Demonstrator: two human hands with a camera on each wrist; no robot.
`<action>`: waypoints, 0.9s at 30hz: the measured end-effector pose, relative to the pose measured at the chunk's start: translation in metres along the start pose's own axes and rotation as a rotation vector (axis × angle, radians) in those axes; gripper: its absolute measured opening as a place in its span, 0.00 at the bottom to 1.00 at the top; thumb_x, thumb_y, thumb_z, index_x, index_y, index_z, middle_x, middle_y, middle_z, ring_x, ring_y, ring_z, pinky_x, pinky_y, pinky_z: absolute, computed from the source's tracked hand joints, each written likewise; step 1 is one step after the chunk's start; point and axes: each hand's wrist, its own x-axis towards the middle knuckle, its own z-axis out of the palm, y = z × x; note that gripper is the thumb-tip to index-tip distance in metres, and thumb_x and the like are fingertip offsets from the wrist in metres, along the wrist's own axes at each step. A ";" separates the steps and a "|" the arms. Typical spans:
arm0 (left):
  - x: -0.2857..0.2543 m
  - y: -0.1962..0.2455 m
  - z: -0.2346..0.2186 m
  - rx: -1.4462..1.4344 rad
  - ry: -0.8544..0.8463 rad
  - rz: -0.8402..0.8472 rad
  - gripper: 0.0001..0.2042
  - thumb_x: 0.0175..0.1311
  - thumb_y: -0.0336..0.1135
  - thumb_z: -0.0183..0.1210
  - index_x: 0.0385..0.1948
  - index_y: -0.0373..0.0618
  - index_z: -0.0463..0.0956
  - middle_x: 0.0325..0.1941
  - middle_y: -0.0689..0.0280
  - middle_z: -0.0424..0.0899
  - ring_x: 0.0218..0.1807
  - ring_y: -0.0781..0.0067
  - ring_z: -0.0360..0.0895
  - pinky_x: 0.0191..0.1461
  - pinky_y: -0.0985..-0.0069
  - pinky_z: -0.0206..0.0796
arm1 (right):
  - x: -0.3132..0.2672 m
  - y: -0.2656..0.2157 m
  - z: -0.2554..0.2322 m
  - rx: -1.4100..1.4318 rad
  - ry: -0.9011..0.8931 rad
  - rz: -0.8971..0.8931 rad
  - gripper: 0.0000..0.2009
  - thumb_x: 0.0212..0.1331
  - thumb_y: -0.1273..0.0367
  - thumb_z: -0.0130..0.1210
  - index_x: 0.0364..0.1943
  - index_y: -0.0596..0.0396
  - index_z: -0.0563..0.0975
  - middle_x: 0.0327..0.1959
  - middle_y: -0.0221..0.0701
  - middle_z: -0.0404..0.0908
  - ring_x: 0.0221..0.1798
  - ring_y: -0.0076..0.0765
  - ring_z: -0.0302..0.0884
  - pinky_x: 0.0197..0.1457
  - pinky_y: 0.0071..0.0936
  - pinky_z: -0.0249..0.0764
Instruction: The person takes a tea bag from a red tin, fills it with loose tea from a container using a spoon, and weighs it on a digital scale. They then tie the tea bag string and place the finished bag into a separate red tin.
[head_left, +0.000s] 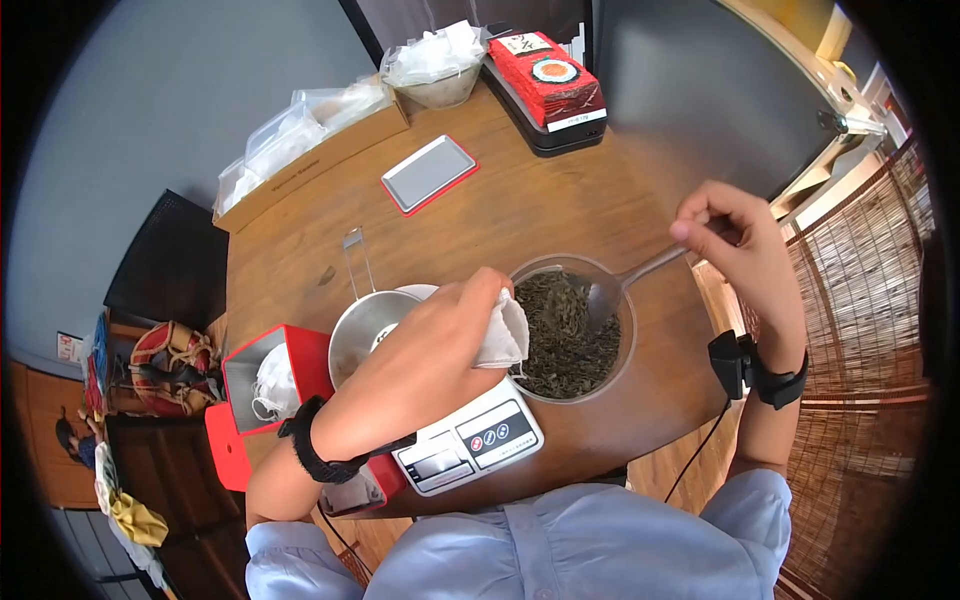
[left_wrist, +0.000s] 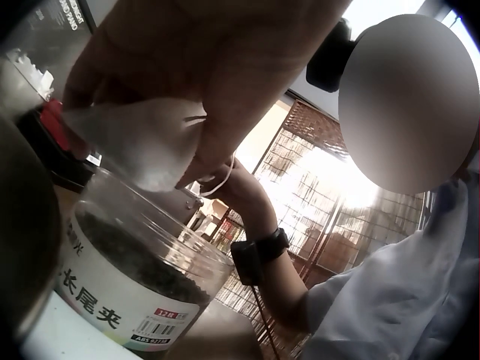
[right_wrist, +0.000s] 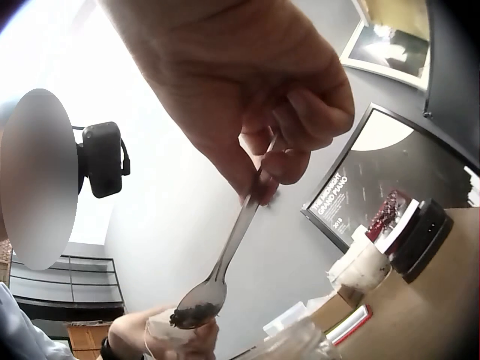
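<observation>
My left hand (head_left: 420, 340) grips a small white drawstring bag (head_left: 504, 338) at the near left rim of a clear round tub (head_left: 634, 335). Dark dried leaves (head_left: 560, 370) lie inside the tub, and its side carries a printed label (left_wrist: 127, 307). Pinched by its handle in my right hand (head_left: 740, 240) is a spoon (head_left: 655, 265), slanting down so its bowl is over the leaves. Dark leaf bits (right_wrist: 196, 315) sit in that bowl in the right wrist view, where the left hand and bag appear behind it.
Under my left arm stand a white scale (head_left: 480, 440) and a metal pan (head_left: 350, 335) with a wire handle. A red box (head_left: 310, 355) with white bags is farther left. At the back are a grey tray (head_left: 430, 172), a carton (head_left: 320, 165), a bowl (head_left: 440, 90) and red packets (head_left: 545, 75).
</observation>
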 end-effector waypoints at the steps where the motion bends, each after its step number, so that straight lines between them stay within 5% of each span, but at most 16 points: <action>1: 0.003 0.001 0.001 0.000 0.000 0.015 0.23 0.53 0.32 0.66 0.47 0.44 0.63 0.42 0.54 0.77 0.48 0.47 0.74 0.46 0.62 0.66 | 0.001 -0.006 -0.004 0.028 0.026 -0.034 0.08 0.56 0.70 0.63 0.27 0.60 0.78 0.20 0.18 0.71 0.23 0.10 0.61 0.25 0.13 0.57; 6: 0.011 0.005 0.005 -0.001 0.001 0.023 0.24 0.54 0.33 0.66 0.50 0.43 0.63 0.43 0.52 0.77 0.47 0.46 0.75 0.47 0.62 0.66 | 0.007 -0.027 -0.009 -0.013 0.028 -0.118 0.09 0.55 0.70 0.63 0.27 0.60 0.77 0.19 0.20 0.72 0.22 0.12 0.62 0.25 0.14 0.57; 11: 0.018 0.005 0.008 -0.085 0.006 -0.032 0.26 0.54 0.32 0.66 0.52 0.41 0.61 0.43 0.49 0.77 0.48 0.45 0.75 0.48 0.63 0.66 | 0.006 -0.053 0.000 -0.319 0.069 -0.242 0.09 0.50 0.70 0.64 0.27 0.60 0.76 0.21 0.33 0.77 0.20 0.30 0.70 0.25 0.25 0.64; 14: 0.019 0.003 0.010 -0.061 0.057 0.015 0.27 0.54 0.31 0.65 0.53 0.41 0.61 0.44 0.48 0.76 0.49 0.46 0.75 0.49 0.64 0.66 | 0.002 -0.066 0.006 -0.359 0.113 -0.378 0.09 0.50 0.73 0.64 0.24 0.61 0.74 0.21 0.27 0.72 0.22 0.19 0.65 0.25 0.19 0.60; 17: 0.019 0.006 0.008 -0.076 0.089 0.058 0.27 0.53 0.31 0.66 0.53 0.42 0.61 0.45 0.49 0.75 0.49 0.48 0.75 0.50 0.66 0.66 | -0.003 -0.083 0.011 -0.527 0.183 -0.485 0.09 0.47 0.75 0.65 0.24 0.61 0.74 0.20 0.29 0.72 0.21 0.26 0.67 0.25 0.24 0.63; 19: 0.018 0.015 0.003 -0.130 0.103 -0.058 0.28 0.54 0.31 0.66 0.54 0.43 0.61 0.44 0.53 0.74 0.46 0.53 0.75 0.51 0.67 0.66 | -0.008 -0.095 0.017 -0.589 0.226 -0.512 0.09 0.44 0.75 0.65 0.24 0.60 0.74 0.20 0.30 0.72 0.21 0.29 0.67 0.24 0.25 0.63; 23: 0.019 0.010 0.002 -0.125 0.132 0.053 0.28 0.55 0.31 0.65 0.56 0.44 0.60 0.43 0.56 0.74 0.44 0.59 0.74 0.50 0.70 0.65 | -0.014 -0.109 0.020 -0.736 0.300 -0.562 0.10 0.37 0.76 0.66 0.23 0.59 0.74 0.19 0.31 0.70 0.22 0.35 0.67 0.24 0.27 0.62; 27: 0.017 0.017 -0.001 -0.171 0.111 -0.058 0.26 0.56 0.29 0.64 0.56 0.44 0.61 0.44 0.59 0.74 0.46 0.65 0.74 0.51 0.72 0.65 | -0.014 -0.115 0.015 -0.720 0.280 -0.653 0.11 0.35 0.75 0.67 0.22 0.59 0.74 0.19 0.31 0.69 0.22 0.36 0.66 0.24 0.28 0.61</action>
